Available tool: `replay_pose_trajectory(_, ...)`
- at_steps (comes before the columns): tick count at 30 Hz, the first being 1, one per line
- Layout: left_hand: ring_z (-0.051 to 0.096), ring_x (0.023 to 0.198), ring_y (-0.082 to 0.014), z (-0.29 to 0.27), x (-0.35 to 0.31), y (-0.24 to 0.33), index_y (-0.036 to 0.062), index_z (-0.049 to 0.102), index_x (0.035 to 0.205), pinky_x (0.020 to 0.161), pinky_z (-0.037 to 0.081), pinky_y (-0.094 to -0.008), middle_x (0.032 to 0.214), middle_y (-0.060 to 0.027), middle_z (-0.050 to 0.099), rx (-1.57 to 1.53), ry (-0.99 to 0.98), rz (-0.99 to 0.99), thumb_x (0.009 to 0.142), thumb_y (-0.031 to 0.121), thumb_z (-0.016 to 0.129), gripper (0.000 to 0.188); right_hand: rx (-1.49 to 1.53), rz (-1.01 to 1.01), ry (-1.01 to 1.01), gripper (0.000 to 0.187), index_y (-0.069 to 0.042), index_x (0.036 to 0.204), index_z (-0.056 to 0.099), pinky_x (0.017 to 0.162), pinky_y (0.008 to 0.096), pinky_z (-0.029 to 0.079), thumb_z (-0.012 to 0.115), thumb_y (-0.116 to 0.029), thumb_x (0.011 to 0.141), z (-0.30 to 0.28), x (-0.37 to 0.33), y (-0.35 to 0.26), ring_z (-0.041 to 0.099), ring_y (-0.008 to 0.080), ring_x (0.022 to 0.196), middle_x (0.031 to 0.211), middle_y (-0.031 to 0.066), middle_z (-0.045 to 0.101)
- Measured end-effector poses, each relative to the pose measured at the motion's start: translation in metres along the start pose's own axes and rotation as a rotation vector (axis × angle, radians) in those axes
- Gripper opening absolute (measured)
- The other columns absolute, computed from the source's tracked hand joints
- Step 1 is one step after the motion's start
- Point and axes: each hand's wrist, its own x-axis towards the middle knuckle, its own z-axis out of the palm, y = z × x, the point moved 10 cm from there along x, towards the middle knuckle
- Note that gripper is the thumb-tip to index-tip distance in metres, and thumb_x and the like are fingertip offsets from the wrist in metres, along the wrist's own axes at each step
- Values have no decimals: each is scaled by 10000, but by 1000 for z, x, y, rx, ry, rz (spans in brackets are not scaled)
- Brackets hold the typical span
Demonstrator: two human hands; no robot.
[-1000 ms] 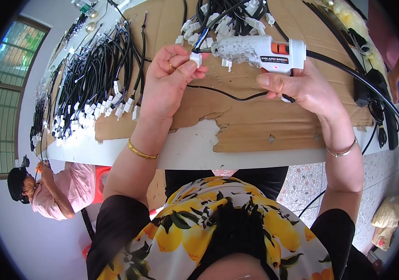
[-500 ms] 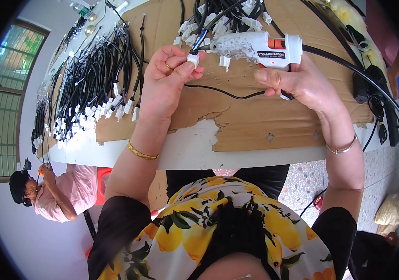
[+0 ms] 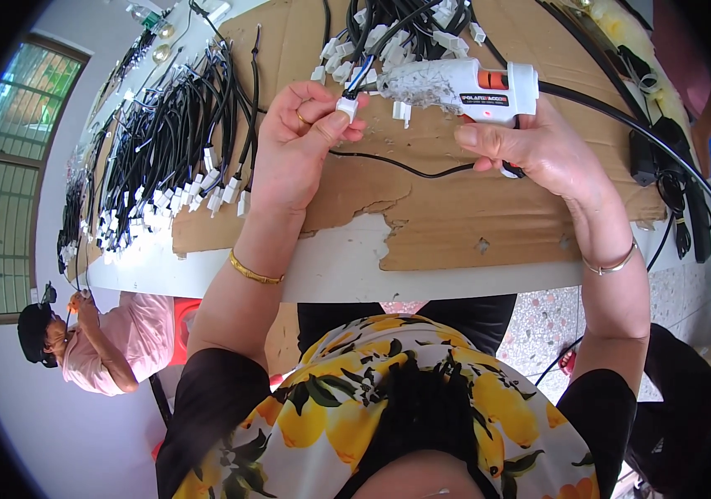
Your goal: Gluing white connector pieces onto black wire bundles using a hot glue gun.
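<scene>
Between thumb and fingers, my left hand [image 3: 309, 137] pinches a small white plug connector [image 3: 347, 107]. Blue, white and black wires [image 3: 359, 73] run up from its top end. My right hand [image 3: 530, 145] is wrapped round the handle of a white hot glue gun [image 3: 430, 83], its front part smeared with grey residue. The gun lies level and its nozzle points left, at the wire end of the connector; whether it touches cannot be told. A long black glue stick [image 3: 621, 121] appears to run out of the gun's back to the right.
Many black cables with white connectors [image 3: 176, 141] lie in a heap at the left, and another bundle [image 3: 397, 33] lies at the top. Cardboard [image 3: 488, 224] covers part of the white table [image 3: 330, 270]. A black power adapter [image 3: 643, 158] is at right. A co-worker in pink [image 3: 114, 345] sits at left.
Both hands hold nearly the same position, the connector shifting very slightly. At the lower right, a dark-clothed person's leg has come further into view, covering the pale bag on the floor.
</scene>
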Motion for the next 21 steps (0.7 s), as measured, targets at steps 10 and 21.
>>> replay_pose_trajectory(10, 594, 744, -163, -10, -1, 9, 22, 461, 902, 669, 495, -270, 843, -102, 599, 66, 132, 87, 735, -110, 556, 233, 54, -73, 20, 234, -16, 899, 569, 511, 203, 424, 630, -208, 778, 1, -5, -10, 445, 47, 561, 677, -18, 522)
replay_pose_trajectory(21, 561, 786, -122, -10, -3, 14, 30, 469, 901, 708, 463, -236, 875, -71, 569, 148, 152, 130, 697, -123, 596, 286, 23, 0, 4, 380, -1, 985, 503, 624, 292, 505, 679, -232, 741, 0, 0, 2, 537, 116, 696, 813, 51, 564)
